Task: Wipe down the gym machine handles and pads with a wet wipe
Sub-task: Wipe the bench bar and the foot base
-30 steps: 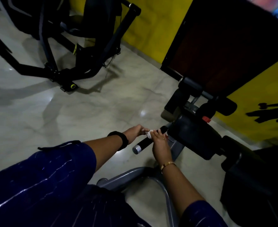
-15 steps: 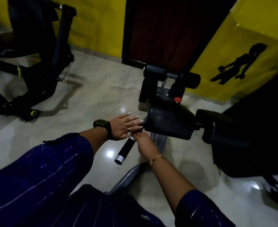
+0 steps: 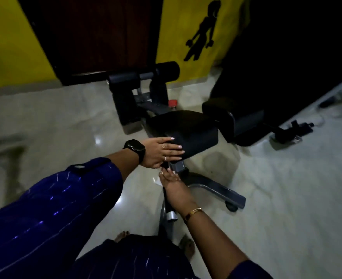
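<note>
Left hand (image 3: 162, 152) lies flat, fingers straight and together, palm down on the near left corner of the black seat pad (image 3: 188, 127), gripping nothing. It wears rings, with a black watch (image 3: 134, 149) on the wrist.

Right hand (image 3: 174, 186) is just below it, almost touching. The back of the hand faces up, and the fingers are mostly straight, pointing at the grey frame under the pad. It is laid along the top of the black handle (image 3: 167, 202) and presses on it rather than wrapping round it. The handle's silver end cap (image 3: 171, 215) sticks out beside the wrist, near a gold bracelet (image 3: 193, 212).

Wipe: a small pale scrap (image 3: 158, 181) shows at the left edge of the right hand, under the thumb side. I cannot tell whether it is the wipe or floor glare, and anything else is hidden under the palm.

Further out, a second black pad (image 3: 226, 121) sits right of the seat pad, close to it but apart. Two pairs of black roller pads (image 3: 146, 75) stand beyond the seat on the same frame, with a red knob (image 3: 173, 102) between them and the seat. A grey curved foot (image 3: 216, 188) runs right from the handle base. Bare feet (image 3: 187, 246) stand on the pale glossy floor (image 3: 65, 127), and blue striped sleeves (image 3: 55, 198) fill the lower left.

At the back is a yellow wall (image 3: 5, 37) with a dark door (image 3: 95, 37) and a black figure (image 3: 202, 29) painted on it.
</note>
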A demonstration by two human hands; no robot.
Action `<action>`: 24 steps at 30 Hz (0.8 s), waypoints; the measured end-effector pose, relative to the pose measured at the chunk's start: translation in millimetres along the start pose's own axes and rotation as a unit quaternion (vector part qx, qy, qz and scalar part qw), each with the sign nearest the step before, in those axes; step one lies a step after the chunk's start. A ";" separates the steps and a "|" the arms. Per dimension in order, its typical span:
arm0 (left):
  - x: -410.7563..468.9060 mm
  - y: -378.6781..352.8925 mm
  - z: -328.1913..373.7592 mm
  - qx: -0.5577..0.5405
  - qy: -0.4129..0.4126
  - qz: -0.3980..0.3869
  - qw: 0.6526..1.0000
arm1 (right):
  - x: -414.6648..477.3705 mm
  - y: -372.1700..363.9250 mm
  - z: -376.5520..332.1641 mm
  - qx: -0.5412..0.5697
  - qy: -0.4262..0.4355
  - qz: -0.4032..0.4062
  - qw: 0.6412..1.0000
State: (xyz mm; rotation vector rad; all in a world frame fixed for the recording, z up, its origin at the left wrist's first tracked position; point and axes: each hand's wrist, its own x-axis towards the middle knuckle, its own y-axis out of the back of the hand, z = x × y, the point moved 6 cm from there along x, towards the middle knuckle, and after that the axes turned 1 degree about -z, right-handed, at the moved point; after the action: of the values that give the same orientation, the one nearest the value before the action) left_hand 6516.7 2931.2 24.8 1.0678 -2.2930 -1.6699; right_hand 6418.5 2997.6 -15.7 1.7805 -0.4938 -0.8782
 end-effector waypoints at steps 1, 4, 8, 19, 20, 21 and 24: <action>2.1 3.8 -3.5 0.007 -0.008 0.006 1.000 | -2.5 -0.3 -2.6 0.006 -0.011 -0.007 1.000; 11.7 12.5 -3.0 0.053 -0.037 0.010 0.998 | -25.7 2.9 -13.8 0.047 -0.058 -0.014 0.997; 28.5 31.6 -17.5 0.057 -0.056 0.022 0.997 | -67.7 5.1 -27.9 0.097 -0.172 0.017 0.980; 42.4 23.6 -19.5 0.122 -0.074 0.000 0.990 | -55.1 -22.3 -54.1 0.014 -0.305 0.114 0.945; 41.4 22.9 -19.9 0.124 -0.066 0.005 0.990 | -58.0 -22.0 -55.0 0.011 -0.311 0.116 0.943; 40.5 22.2 -18.8 0.127 -0.058 0.015 0.990 | -63.3 -22.3 -57.7 -0.009 -0.320 0.115 0.940; 39.3 21.1 -16.3 0.136 -0.059 0.041 0.988 | -70.9 -27.4 -68.6 -0.035 -0.362 0.125 0.923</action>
State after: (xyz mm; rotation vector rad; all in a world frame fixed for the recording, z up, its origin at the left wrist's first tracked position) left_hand 6485.1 2898.2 37.5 0.9264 -2.6611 -1.4570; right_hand 6422.6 3099.3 -4.8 1.2431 -1.1206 -1.3418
